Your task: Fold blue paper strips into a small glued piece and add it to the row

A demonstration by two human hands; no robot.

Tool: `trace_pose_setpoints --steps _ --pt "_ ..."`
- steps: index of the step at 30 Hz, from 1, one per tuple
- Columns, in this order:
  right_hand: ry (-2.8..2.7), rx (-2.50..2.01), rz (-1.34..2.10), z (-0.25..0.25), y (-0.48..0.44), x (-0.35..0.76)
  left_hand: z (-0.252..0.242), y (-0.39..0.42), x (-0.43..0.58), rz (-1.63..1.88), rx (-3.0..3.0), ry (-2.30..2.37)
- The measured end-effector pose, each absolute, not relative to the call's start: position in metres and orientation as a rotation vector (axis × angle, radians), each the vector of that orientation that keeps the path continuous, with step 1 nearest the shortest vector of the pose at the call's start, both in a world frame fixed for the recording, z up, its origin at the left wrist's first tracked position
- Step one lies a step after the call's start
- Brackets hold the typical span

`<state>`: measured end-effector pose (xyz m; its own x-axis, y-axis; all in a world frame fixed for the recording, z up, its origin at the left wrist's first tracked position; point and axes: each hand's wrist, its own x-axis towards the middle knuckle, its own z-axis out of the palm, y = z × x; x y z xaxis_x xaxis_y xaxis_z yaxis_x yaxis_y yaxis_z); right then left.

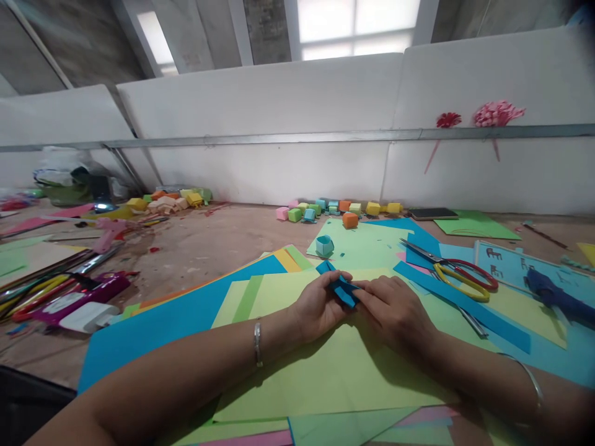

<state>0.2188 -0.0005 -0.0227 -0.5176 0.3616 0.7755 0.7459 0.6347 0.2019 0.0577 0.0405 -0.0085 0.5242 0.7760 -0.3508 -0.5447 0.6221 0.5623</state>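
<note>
A folded strip of dark blue paper (343, 288) is held between both hands, above the light green paper sheets (288, 378). My left hand (318, 306) grips it from the left, thumb on top and fingers curled beneath. On its right edge, the fingertips of my right hand (395, 310) pinch the paper. Just beyond the hands stands a small light blue folded paper piece (324, 246) with an open top. Scissors (458, 269) with red and yellow handles lie to the right, over a long blue paper strip (469, 310).
Several folded paper cubes (350, 220) line the wall, with another pile of them (171, 201) at back left. A dark blue glue gun (562, 297) lies at right. Left are a pink glue gun (109, 234) and a white plug (88, 317). Paper flowers (498, 114) hang on the rail.
</note>
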Motion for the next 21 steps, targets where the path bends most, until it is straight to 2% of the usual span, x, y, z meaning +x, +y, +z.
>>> trace_pose_setpoints --steps 10,21 --pt "-2.135 -0.984 -0.393 -0.026 -0.004 0.219 -0.005 0.036 0.062 0.832 0.412 0.695" --pt "-2.131 -0.808 -0.937 -0.009 -0.003 0.223 -0.020 0.035 0.057 0.829 0.605 0.590"
